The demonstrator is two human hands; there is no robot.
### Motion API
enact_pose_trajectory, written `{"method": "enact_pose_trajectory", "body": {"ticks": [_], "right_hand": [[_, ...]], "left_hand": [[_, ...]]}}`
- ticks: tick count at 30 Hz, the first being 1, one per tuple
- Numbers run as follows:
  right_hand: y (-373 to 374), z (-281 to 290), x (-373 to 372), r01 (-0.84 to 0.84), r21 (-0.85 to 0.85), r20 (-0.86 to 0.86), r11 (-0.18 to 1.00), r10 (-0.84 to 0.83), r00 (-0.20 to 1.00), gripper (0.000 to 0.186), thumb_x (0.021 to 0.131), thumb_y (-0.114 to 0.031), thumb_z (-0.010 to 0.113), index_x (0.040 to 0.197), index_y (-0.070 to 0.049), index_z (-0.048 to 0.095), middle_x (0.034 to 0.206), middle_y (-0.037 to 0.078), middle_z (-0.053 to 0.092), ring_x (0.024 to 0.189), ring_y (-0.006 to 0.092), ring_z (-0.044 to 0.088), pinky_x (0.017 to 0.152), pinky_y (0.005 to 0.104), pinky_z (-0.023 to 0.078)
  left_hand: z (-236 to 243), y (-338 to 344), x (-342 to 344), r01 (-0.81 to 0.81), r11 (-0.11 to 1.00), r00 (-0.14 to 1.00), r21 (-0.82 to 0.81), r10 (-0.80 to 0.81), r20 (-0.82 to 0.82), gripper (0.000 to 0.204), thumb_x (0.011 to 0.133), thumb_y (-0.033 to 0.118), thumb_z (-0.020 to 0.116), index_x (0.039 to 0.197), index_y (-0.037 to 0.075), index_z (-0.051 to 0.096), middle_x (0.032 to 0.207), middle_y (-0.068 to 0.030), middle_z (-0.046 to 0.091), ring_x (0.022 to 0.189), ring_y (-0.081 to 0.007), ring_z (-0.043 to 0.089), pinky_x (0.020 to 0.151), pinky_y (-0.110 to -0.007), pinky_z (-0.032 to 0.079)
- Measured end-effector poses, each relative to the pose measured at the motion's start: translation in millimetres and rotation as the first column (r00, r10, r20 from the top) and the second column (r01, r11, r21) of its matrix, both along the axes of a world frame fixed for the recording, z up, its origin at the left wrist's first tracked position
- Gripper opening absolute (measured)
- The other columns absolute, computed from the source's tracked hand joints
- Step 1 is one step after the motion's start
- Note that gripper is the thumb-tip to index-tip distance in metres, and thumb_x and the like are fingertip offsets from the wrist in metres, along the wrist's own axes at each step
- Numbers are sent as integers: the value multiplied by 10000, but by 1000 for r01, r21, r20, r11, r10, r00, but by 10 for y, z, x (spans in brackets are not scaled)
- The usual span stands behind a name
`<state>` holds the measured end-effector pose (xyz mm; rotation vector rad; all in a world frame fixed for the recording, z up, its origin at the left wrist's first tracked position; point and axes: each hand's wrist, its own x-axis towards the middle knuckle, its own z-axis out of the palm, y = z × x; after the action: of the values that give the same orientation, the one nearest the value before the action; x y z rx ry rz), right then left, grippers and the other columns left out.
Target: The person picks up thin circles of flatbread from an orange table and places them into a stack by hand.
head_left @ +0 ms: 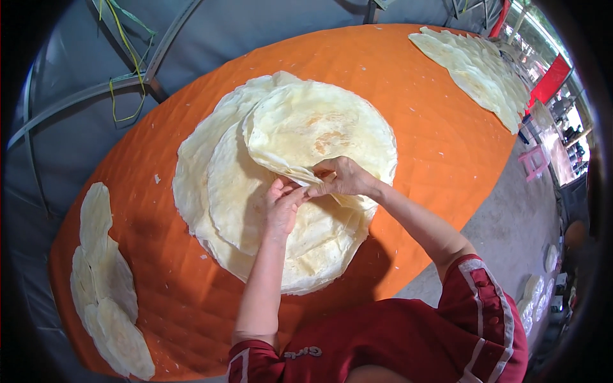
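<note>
While reaching over the orange tabletop point(440, 166) in the head view, pinching the near edge of the top flatbread point(325, 118) with closed fingers of the left hand point(282, 205) and right hand point(348, 178). Otherwise draped over a loose pile point(198, 169) at mid-tabletop. Seeing overlapping sheets point(105, 281) at lower left and a larger spread point(479, 71) at upper right.

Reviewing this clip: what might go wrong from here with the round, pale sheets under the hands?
Tearing: the left hand and right hand meet at the bent near edge of the upper sheet. An uneven pull might split that thin edge; pale flakes on the orange cover suggest such sheets may shed bits.

Dragging: that sheet lies over a pile of closely overlapping ones, so shifting it could crease or pull those beneath.
</note>
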<state>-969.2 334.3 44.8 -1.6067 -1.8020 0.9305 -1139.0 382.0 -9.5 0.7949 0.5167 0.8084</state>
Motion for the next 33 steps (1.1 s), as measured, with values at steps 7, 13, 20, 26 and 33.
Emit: {"method": "enact_pose_trajectory", "body": {"ticks": [7, 13, 20, 26, 33], "right_hand": [[32, 27, -477, 413, 79, 267, 907, -419, 868, 339, 741, -323, 534, 860, -14, 607, 734, 191, 600, 730, 331, 583, 676, 390, 459], [63, -135, -160, 375, -215, -280, 902, -425, 861, 445, 748, -370, 630, 878, 55, 609, 721, 133, 620, 630, 156, 580, 562, 292, 469], [76, -85, -84, 333, -350, -494, 876, -475, 728, 480, 652, -301, 740, 900, 81, 588, 796, 134, 614, 716, 172, 578, 639, 272, 468], [98, -148, -65, 344, -368, -491, 864, -495, 717, 511, 603, -277, 776, 919, 76, 585, 779, 127, 608, 717, 168, 571, 657, 265, 463], [-41, -181, -564, 154, 373, 519, 915, -343, 783, 369, 757, -296, 521, 993, -12, 522, 664, 145, 579, 628, 282, 585, 581, 360, 463]], "left_hand": [[60, -53, 118, -97, 914, 995, -394, 101, -11, 202, 714, 34, 488, 912, 52, 528, 873, -81, 557, 766, -215, 556, 719, -351, 472], [12, -61, 165, -114, 949, 993, -294, 104, -48, 243, 795, 132, 588, 1001, 67, 476, 944, -104, 539, 931, -267, 540, 772, -451, 470], [-88, 84, 126, -33, 966, 999, -256, 33, -4, 312, 778, 178, 605, 1014, 29, 466, 951, -133, 521, 886, -284, 538, 748, -434, 490], [-74, 139, 75, 1, 975, 999, -222, 9, 47, 271, 771, 106, 525, 999, -25, 460, 881, -193, 522, 802, -302, 555, 740, -444, 494], [-304, 180, 100, -320, 923, 944, -214, 290, -159, 213, 746, -19, 456, 959, -15, 464, 943, -142, 529, 840, -279, 552, 678, -456, 482]]}}
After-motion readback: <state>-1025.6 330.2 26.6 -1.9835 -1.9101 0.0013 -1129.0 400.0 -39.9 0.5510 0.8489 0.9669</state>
